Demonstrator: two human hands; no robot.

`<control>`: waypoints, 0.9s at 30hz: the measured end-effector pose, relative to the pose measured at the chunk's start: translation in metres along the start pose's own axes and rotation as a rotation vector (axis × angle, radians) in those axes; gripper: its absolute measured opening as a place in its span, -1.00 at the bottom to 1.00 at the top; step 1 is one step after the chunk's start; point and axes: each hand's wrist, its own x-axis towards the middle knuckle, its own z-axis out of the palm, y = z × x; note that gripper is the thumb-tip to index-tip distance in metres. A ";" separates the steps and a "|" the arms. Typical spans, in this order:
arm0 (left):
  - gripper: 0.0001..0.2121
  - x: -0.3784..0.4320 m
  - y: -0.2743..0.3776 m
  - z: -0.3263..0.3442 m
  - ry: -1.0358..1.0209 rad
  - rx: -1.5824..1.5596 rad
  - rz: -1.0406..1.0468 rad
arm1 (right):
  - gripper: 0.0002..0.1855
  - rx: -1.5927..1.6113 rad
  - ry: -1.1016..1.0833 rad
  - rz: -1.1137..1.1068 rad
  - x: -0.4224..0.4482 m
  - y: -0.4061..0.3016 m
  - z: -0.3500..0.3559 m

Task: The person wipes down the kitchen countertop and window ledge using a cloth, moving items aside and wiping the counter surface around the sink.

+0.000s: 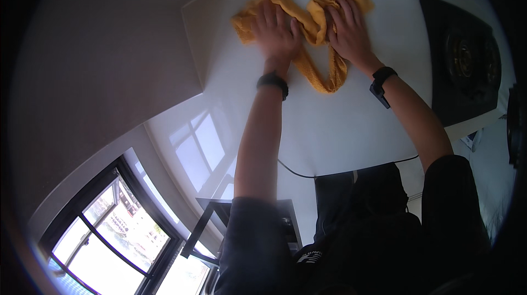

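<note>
An orange-yellow cloth [318, 77] lies crumpled and looped on a pale, glossy countertop [329, 130]. My left hand [276, 33] presses flat on the cloth's left part, slightly blurred, with fingers pointing away from me. On the right part rests my right hand [350, 33], its fingers spread over the folds and its palm partly on the bare counter. Between the hands the cloth bunches up, and a loop of it hangs towards me. Both wrists wear dark bands. Whether the fingers grip the fabric underneath is hidden.
A black gas hob [461, 60] with burners is set in the counter at the right. A wall rises at the left, above a dark-framed window [111, 229]. A thin black cable [296, 172] runs along the near counter edge. A dark-framed stand [292, 221] is beside my left arm.
</note>
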 end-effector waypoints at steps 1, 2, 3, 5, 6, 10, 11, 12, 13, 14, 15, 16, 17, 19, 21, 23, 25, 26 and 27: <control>-0.46 0.011 -0.002 0.006 -0.018 -0.006 0.009 | -0.51 -0.008 0.022 0.038 0.006 -0.001 0.006; -0.45 0.021 -0.004 0.011 -0.001 0.030 0.009 | -0.52 -0.021 0.056 0.056 0.015 -0.002 0.015; -0.45 0.030 -0.001 0.021 0.016 0.051 0.013 | -0.52 -0.040 0.040 0.078 0.021 0.001 0.022; -0.46 0.065 -0.006 0.030 0.059 0.000 0.072 | -0.56 -0.092 0.118 0.091 0.057 0.005 0.037; -0.49 0.077 -0.010 0.034 0.081 0.015 0.091 | -0.58 -0.060 0.149 0.101 0.078 0.001 0.040; -0.58 0.112 -0.007 0.036 0.032 0.052 -0.017 | -0.65 -0.180 0.110 0.275 0.133 -0.007 0.062; -0.58 0.116 -0.009 0.038 0.017 0.054 -0.012 | -0.65 -0.177 0.100 0.287 0.135 -0.007 0.063; -0.59 0.118 -0.010 0.040 0.072 0.061 0.019 | -0.69 -0.179 0.120 0.282 0.134 -0.007 0.064; -0.61 0.118 -0.012 0.040 0.129 0.070 0.048 | -0.73 -0.180 0.141 0.274 0.133 -0.009 0.064; -0.61 0.113 -0.010 0.040 0.052 0.081 -0.004 | -0.74 -0.184 0.065 0.301 0.130 -0.013 0.064; -0.61 0.114 -0.005 0.041 0.062 0.074 -0.006 | -0.74 -0.193 0.071 0.292 0.131 -0.009 0.062; -0.61 0.112 -0.006 0.044 0.049 0.081 -0.009 | -0.76 -0.201 0.094 0.288 0.128 -0.010 0.066; -0.62 0.110 -0.010 0.045 0.036 0.088 -0.013 | -0.77 -0.209 0.119 0.282 0.127 -0.012 0.071; -0.62 0.110 -0.010 0.041 0.055 0.076 -0.013 | -0.77 -0.209 0.076 0.282 0.128 -0.015 0.071; -0.64 0.111 -0.009 0.037 -0.031 0.047 -0.043 | -0.76 -0.171 0.031 0.320 0.129 -0.015 0.070; -0.64 0.111 -0.006 0.034 -0.046 0.039 -0.059 | -0.75 -0.143 0.017 0.326 0.129 -0.014 0.070; -0.65 0.112 -0.005 0.033 -0.065 0.036 -0.057 | -0.74 -0.116 0.010 0.349 0.133 -0.012 0.067; -0.64 0.113 -0.006 0.032 -0.024 0.052 -0.018 | -0.73 -0.151 0.040 0.334 0.135 -0.012 0.067; -0.64 0.113 -0.008 0.030 0.014 0.073 0.021 | -0.73 -0.181 0.069 0.322 0.138 -0.015 0.065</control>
